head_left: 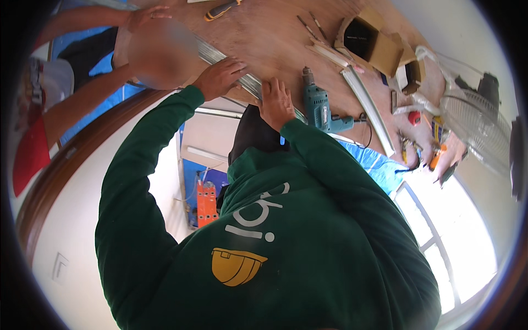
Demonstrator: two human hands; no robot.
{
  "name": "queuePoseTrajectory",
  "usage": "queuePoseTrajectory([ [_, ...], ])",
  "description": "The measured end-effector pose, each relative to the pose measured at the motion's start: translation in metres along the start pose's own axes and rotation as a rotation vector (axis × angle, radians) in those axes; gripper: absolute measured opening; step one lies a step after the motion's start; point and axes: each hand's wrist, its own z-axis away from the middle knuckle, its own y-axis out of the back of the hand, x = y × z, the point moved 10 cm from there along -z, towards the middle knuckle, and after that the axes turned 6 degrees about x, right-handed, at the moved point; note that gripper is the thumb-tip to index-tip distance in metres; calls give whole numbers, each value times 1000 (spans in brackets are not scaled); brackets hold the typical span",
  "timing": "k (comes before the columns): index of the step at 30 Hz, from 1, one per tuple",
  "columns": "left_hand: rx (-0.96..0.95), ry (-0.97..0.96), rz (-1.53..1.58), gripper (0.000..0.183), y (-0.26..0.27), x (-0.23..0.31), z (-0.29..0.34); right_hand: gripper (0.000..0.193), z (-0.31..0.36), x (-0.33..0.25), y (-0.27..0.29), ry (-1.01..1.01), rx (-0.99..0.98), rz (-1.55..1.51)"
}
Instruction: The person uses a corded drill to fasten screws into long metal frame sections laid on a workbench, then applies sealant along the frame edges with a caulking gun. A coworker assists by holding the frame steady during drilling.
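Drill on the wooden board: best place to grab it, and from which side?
Grip the teal drill by its handle, the part branching toward the cord. It lies flat on the wooden board, chuck pointing away, just right of the right hand. Come from above; the metal strip crowds its left.
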Motion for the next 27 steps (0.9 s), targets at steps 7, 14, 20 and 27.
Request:
queuePoseTrajectory([
  [7, -14, 72, 84, 70, 2, -5, -3, 65, 0, 7, -3, -140, -23, -97],
  [14, 122, -47, 83, 76, 32, 46, -22, 97, 68, 13, 34, -216, -1, -203],
  [20, 119, -90, 161, 67, -43, 103, -3, 98, 189, 59, 17, -386, 35, -256],
  [27, -86, -256, 82, 36, -99, 155, -36, 98, 202, 67, 5, -488, 106, -49],
])
